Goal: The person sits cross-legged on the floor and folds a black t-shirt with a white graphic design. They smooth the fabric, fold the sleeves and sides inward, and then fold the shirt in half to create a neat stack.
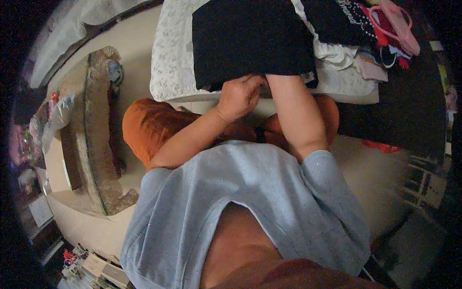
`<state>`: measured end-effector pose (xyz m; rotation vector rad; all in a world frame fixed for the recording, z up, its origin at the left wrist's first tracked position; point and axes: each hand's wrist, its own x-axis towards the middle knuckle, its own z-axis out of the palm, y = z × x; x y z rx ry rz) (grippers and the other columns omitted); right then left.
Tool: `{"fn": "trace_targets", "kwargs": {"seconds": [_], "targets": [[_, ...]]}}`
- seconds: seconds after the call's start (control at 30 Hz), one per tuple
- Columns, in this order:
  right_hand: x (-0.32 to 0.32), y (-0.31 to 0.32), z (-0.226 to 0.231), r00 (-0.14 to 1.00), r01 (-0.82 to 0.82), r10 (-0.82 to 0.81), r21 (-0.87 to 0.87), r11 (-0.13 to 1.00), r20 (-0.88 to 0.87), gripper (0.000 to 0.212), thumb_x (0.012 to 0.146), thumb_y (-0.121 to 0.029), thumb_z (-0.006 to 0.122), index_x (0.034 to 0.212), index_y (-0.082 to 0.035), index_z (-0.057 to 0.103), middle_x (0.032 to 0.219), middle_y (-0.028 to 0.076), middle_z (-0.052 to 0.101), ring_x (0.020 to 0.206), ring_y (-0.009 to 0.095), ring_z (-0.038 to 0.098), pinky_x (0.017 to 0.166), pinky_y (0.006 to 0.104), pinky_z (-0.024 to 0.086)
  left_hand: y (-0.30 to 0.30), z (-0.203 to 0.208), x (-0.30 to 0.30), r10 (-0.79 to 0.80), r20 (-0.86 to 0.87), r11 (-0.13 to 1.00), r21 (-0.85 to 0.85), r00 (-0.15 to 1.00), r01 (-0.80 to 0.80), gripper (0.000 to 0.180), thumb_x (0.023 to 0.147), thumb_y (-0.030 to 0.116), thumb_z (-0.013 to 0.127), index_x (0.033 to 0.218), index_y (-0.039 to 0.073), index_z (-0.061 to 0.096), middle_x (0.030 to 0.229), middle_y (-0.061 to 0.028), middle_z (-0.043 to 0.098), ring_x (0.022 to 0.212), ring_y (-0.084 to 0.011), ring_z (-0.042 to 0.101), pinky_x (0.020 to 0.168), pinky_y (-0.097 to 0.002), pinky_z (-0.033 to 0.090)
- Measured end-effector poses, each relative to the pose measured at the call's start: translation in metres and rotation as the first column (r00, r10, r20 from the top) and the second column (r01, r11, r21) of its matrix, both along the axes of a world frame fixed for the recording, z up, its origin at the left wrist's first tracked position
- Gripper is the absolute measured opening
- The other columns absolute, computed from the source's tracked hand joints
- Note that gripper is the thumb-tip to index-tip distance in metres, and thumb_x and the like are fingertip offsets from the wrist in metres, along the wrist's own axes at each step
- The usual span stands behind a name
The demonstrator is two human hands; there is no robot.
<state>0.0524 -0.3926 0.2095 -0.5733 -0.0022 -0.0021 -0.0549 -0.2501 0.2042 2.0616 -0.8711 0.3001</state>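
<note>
White patterned surface (169,55), black cloth (250,38) spread on it, crumpled white cloth (337,55) alongside

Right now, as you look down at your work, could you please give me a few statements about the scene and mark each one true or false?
1. The left hand is at the near edge of the black cloth. True.
2. The right hand lies on top of the cloth. False: the right forearm passes beneath its edge, and the right hand is hidden.
3. The cloth lies over a white patterned surface. True.
4. The trousers are green. False: the trousers are orange.
</note>
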Motion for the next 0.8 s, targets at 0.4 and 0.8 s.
{"fn": "trace_targets", "kwargs": {"seconds": [0.4,0.8], "targets": [[-0.009,-0.048,-0.002,0.997,-0.019,0.007,0.162,0.987,0.073,0.045,0.089,-0.035,0.051,0.124,-0.006,0.048,0.125,0.01,0.051,0.115,0.026,0.048,0.098,0.0376,0.037,-0.013,0.0,0.079,0.402,0.225,0.901,0.072,0.887,-0.427,0.039,0.08,0.025,0.062,0.116,0.011,0.059,0.111,-0.0121,0.058,0.1,-0.0311,0.054,0.087,-0.042,0.043],[-0.019,-0.101,-0.011,0.956,-0.086,-0.11,-0.616,0.783,-0.273,0.04,0.077,-0.019,0.07,0.114,-0.005,0.06,0.107,0.009,0.063,0.099,0.024,0.059,0.09,0.0367,0.045,-0.003,0.0,0.079,0.362,0.214,0.923,0.057,0.907,-0.382,0.048,0.082,0.032,0.062,0.123,0.008,0.055,0.128,-0.0135,0.052,0.119,-0.0316,0.046,0.102,-0.0424,0.035]]}}
